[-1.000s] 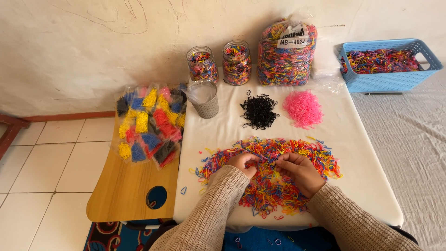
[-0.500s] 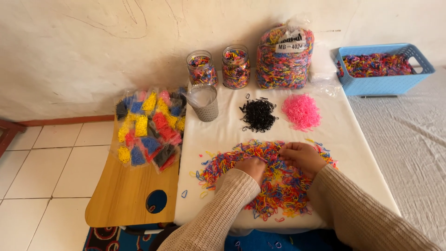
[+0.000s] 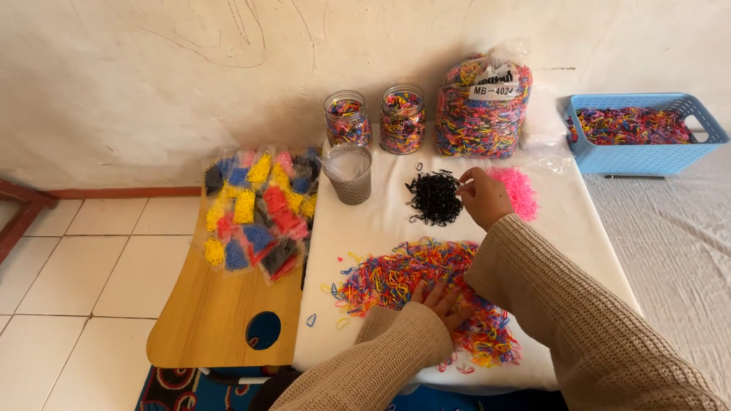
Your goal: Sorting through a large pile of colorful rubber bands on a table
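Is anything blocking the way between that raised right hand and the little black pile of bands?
Nothing visible does. The right hand hovers right beside the black pile, with only bare white cloth around them.

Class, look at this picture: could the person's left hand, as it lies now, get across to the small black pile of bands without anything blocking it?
Probably yes. The left hand rests on the mixed coloured pile, and only flat white cloth lies between it and the black pile. The right hand sits at the black pile's right edge, so the near side looks free.
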